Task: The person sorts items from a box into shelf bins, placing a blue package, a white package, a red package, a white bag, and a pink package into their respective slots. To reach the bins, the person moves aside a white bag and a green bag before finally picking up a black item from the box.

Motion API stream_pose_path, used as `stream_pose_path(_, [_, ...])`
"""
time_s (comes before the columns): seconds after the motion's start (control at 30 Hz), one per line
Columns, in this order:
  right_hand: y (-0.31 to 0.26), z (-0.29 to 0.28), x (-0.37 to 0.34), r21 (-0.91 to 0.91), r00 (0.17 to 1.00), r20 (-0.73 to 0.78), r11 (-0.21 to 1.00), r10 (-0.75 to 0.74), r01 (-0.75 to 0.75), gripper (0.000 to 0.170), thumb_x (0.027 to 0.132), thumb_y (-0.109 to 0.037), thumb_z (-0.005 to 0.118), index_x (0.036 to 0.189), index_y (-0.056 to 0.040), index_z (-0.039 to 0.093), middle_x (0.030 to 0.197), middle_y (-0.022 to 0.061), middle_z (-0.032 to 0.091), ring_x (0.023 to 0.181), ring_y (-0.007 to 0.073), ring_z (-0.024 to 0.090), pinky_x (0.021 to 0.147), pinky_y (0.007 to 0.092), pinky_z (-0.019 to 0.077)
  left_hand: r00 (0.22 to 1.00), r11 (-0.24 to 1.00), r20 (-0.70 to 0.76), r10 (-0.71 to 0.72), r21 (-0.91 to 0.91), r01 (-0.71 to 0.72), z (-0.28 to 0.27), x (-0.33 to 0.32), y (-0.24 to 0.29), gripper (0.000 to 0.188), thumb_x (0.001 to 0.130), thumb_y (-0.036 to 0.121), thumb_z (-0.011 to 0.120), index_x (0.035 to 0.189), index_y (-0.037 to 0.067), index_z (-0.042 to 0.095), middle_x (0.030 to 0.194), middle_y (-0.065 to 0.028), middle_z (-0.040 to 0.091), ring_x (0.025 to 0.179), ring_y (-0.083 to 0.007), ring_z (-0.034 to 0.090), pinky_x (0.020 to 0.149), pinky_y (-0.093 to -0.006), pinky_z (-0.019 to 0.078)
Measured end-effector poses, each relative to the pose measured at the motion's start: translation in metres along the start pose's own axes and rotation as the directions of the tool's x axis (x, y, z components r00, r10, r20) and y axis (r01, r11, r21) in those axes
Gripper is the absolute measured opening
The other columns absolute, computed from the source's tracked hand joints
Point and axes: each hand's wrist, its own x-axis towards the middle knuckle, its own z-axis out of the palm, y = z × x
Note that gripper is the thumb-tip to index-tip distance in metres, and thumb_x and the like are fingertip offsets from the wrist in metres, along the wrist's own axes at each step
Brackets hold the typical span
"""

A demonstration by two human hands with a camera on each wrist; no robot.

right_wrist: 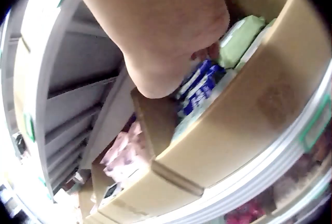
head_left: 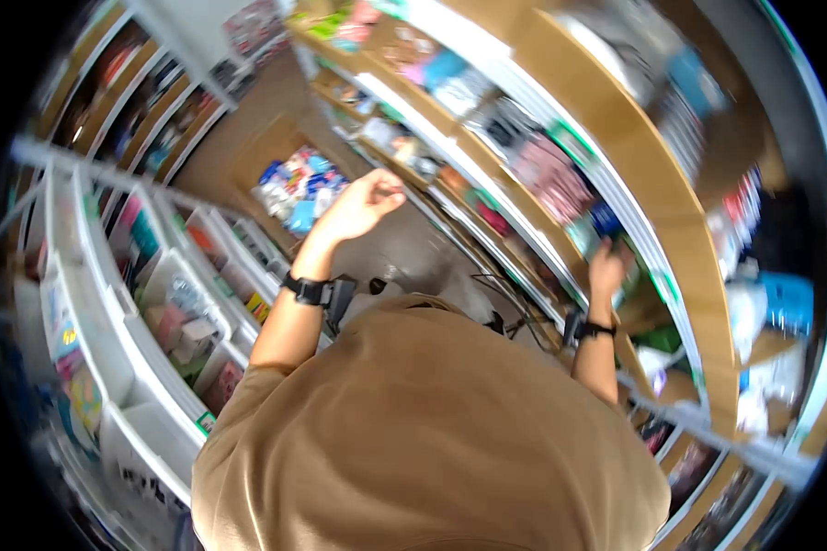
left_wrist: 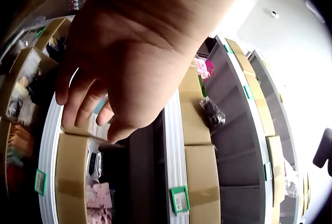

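My right hand (head_left: 608,268) reaches into a cardboard box (right_wrist: 223,125) on the shelf. In the right wrist view, its fingertips are right by a blue-and-white packet (right_wrist: 199,86) and a pale green pack (right_wrist: 241,39). The palm and wrist hide most of its fingers, so I cannot tell whether they grip a packet. My left hand (head_left: 366,204) is held up in the aisle with loosely bent fingers and nothing in them. In the left wrist view, that hand overlaps the shelf boxes behind it.
Pink patterned packs (right_wrist: 127,154) fill the neighbouring box. White bins (head_left: 170,275) with mixed goods line the left side. On the floor ahead stands a large carton (head_left: 259,165) full of blue and white packets. Black cables (head_left: 524,317) hang by the right shelf.
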Motion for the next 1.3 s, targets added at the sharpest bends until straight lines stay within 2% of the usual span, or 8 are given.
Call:
stream_pose_path(0.07, [-0.087, -0.027, 0.016, 0.079, 0.995, 0.071, 0.994, 0.071, -0.077, 0.031, 0.092, -0.023, 0.062, 0.107, 0.0044, 0.061, 0.106, 0.0238, 0.058, 0.101, 0.0413, 0.055, 0.09, 0.0478, 0.0439, 0.997, 0.999, -0.072, -0.028, 0.015, 0.029, -0.029, 0.0, -0.011, 0.025, 0.093, 0.013, 0.067, 0.112, 0.001, 0.058, 0.105, -0.0056, 0.065, 0.084, -0.01, 0.061, 0.075, -0.0251, 0.0502])
stream_pose_path(0.17, [-0.185, -0.011, 0.027, 0.488, 0.966, 0.142, 0.864, -0.216, 0.121, 0.019, 0.09, -0.012, 0.063, 0.102, 0.002, 0.061, 0.103, 0.0194, 0.059, 0.099, 0.0365, 0.057, 0.089, 0.0428, 0.0452, 0.976, 0.985, -0.16, -0.148, 0.066, 0.16, -0.059, -0.007, -0.016, 0.026, 0.093, 0.015, 0.066, 0.112, 0.0, 0.057, 0.102, -0.0085, 0.066, 0.085, -0.0119, 0.062, 0.074, -0.0274, 0.0507])
stream_pose_path(0.47, [-0.455, 0.089, 0.058, 0.926, 0.614, 0.283, 0.377, -0.737, 0.025, 0.01, 0.088, -0.008, 0.065, 0.095, -0.0003, 0.063, 0.094, 0.013, 0.063, 0.089, 0.0306, 0.063, 0.079, 0.0357, 0.0503, 0.917, 0.924, -0.213, -0.338, -0.26, 0.28, -0.117, -0.014, -0.106, 0.027, 0.094, 0.02, 0.066, 0.113, 0.002, 0.057, 0.1, -0.0067, 0.067, 0.087, -0.0137, 0.064, 0.077, -0.0298, 0.0491])
stream_pose_path(0.67, [-0.555, 0.253, -0.002, 0.739, 0.16, 0.66, 0.595, -0.734, -0.317, 0.019, 0.091, -0.017, 0.063, 0.097, 0.0008, 0.065, 0.095, 0.0164, 0.066, 0.086, 0.0311, 0.065, 0.077, 0.037, 0.0511, 0.625, 0.661, -0.312, -0.716, -0.592, 0.462, -0.179, -0.024, -0.185, 0.021, 0.093, 0.021, 0.063, 0.107, 0.006, 0.058, 0.101, -0.0042, 0.068, 0.088, -0.015, 0.067, 0.07, -0.0266, 0.0483])
stream_pose_path(0.77, [-0.568, 0.348, -0.059, 0.533, -0.112, 0.822, 0.823, -0.559, -0.197, 0.03, 0.088, -0.027, 0.066, 0.104, -0.0012, 0.067, 0.101, 0.0196, 0.07, 0.099, 0.037, 0.065, 0.085, 0.0438, 0.0508, 0.485, 0.582, -0.362, -0.796, -0.678, 0.449, -0.194, -0.015, -0.255, 0.018, 0.092, 0.017, 0.061, 0.105, 0.005, 0.06, 0.095, -0.0046, 0.067, 0.083, -0.0165, 0.068, 0.065, -0.0269, 0.048])
stream_pose_path(1.0, [-0.591, 0.429, -0.138, 0.423, -0.274, 0.866, 0.905, -0.418, -0.043, 0.032, 0.086, -0.028, 0.067, 0.106, -0.0029, 0.066, 0.101, 0.0176, 0.07, 0.1, 0.0328, 0.067, 0.087, 0.0401, 0.051, 0.271, 0.36, -0.259, -0.927, -0.818, 0.449, -0.195, 0.023, -0.416, 0.019, 0.087, 0.021, 0.064, 0.1, 0.006, 0.063, 0.092, -0.0073, 0.068, 0.085, -0.0215, 0.069, 0.07, -0.0347, 0.0508])
stream_pose_path(1.07, [-0.605, 0.441, -0.148, 0.399, -0.322, 0.866, 0.917, -0.382, -0.016, 0.033, 0.086, -0.028, 0.068, 0.107, -0.003, 0.065, 0.102, 0.0175, 0.07, 0.1, 0.0333, 0.067, 0.088, 0.0403, 0.0509, 0.271, 0.461, -0.39, -0.88, -0.568, 0.682, -0.17, 0.027, -0.504, 0.019, 0.088, 0.019, 0.065, 0.099, 0.004, 0.062, 0.089, -0.0076, 0.066, 0.077, -0.0173, 0.067, 0.061, -0.031, 0.0494])
stream_pose_path(1.3, [-0.657, 0.552, -0.23, 0.384, -0.325, 0.87, 0.923, -0.371, -0.024, 0.034, 0.084, -0.026, 0.069, 0.105, 0.0001, 0.063, 0.099, 0.0187, 0.07, 0.097, 0.0337, 0.067, 0.086, 0.0398, 0.051, 0.196, 0.415, -0.458, -0.867, -0.445, 0.793, -0.208, 0.082, -0.655, 0.052, 0.077, 0.029, 0.07, 0.115, -0.003, 0.056, 0.119, -0.0261, 0.061, 0.112, -0.0446, 0.058, 0.094, -0.0474, 0.0475])
